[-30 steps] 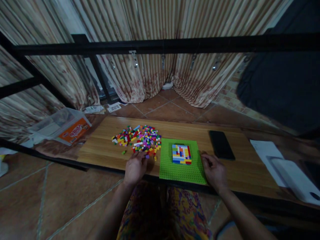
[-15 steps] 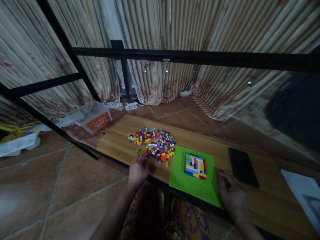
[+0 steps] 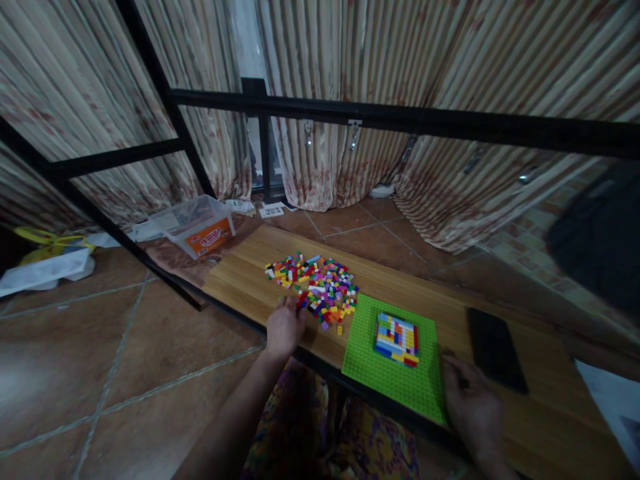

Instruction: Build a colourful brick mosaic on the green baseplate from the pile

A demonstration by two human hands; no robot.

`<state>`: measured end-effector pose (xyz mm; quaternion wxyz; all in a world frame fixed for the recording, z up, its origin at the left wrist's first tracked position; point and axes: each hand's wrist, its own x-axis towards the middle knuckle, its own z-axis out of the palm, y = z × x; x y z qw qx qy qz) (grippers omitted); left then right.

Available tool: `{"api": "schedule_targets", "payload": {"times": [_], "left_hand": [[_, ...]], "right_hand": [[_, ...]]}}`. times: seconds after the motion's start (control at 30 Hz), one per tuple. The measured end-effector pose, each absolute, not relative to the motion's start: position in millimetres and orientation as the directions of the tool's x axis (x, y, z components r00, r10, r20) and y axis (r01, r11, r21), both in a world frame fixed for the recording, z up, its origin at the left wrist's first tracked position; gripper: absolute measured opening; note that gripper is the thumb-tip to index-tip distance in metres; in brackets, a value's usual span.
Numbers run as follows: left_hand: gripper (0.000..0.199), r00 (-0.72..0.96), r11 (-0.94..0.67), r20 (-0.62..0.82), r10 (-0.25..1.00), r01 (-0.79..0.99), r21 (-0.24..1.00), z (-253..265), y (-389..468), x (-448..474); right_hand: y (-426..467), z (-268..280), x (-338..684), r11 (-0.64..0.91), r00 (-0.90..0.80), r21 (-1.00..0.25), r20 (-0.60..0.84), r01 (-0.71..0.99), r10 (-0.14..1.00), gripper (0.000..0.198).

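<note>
Loose toy bricks (image 3: 327,283) in many colours lie in a pile on the wooden tabletop (image 3: 240,280). My left hand (image 3: 287,328) is at the pile's near left edge, its fingers bent down beside red and blue bricks. Whatever the fingertips may hold is hidden. Right of the pile lies a green studded baseplate (image 3: 360,360). On it sits a low, roughly square block of joined bricks (image 3: 397,340), mostly blue, white, yellow and red. My right hand (image 3: 473,403) rests by the baseplate's right edge with its fingers curled in; anything within them cannot be made out.
A black phone-like slab (image 3: 497,348) lies right of the baseplate, and a white sheet (image 3: 607,400) is at the far right. A clear plastic box with an orange label (image 3: 210,239) stands beyond the table's left end. Black metal bars (image 3: 380,112) cross before the curtains.
My left hand has moved slightly forward and right against the edge of the brick pile. The whole view has shifted a little. My right hand stays beside the baseplate.
</note>
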<state>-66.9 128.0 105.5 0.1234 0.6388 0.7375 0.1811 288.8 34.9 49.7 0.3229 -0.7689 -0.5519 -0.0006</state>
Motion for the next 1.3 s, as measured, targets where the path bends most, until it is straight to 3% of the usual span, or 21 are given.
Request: {"api": "schedule_targets", "payload": {"times": [0.47, 0.77, 0.9, 1.0, 1.13, 1.3], "left_hand": [[0.029, -0.201, 0.188, -0.011, 0.980, 0.894, 0.407, 111.6, 133.6, -63.2], [0.023, -0.320, 0.184, 0.094, 0.943, 0.733, 0.655, 96.6, 129.3, -70.0], [0.027, -0.318, 0.091, 0.083, 0.944, 0.495, 0.864, 97.4, 126.9, -71.7], [0.035, -0.197, 0.130, -0.110, 0.974, 0.091, 0.987, 105.7, 118.9, -68.1], [0.039, 0.040, 0.297, -0.301, 0.953, -0.325, 0.898, 122.1, 100.9, -59.0], [0.037, 0.107, 0.364, -0.352, 0.930, -0.404, 0.839, 135.8, 81.4, -47.5]], "right_hand": [[34.3, 51.5, 288.9, -0.162, 0.372, -0.495, 0.363, 0.854, 0.854, 0.059], [34.4, 50.5, 289.2, -0.160, 0.366, -0.479, 0.374, 0.863, 0.852, 0.060], [35.3, 51.0, 287.4, -0.180, 0.385, -0.486, 0.363, 0.855, 0.849, 0.060], [35.2, 53.9, 285.0, -0.187, 0.399, -0.501, 0.359, 0.845, 0.844, 0.060], [34.5, 56.8, 282.9, -0.158, 0.384, -0.525, 0.356, 0.836, 0.852, 0.059], [36.0, 55.7, 284.5, -0.170, 0.424, -0.596, 0.317, 0.785, 0.848, 0.058]]}}
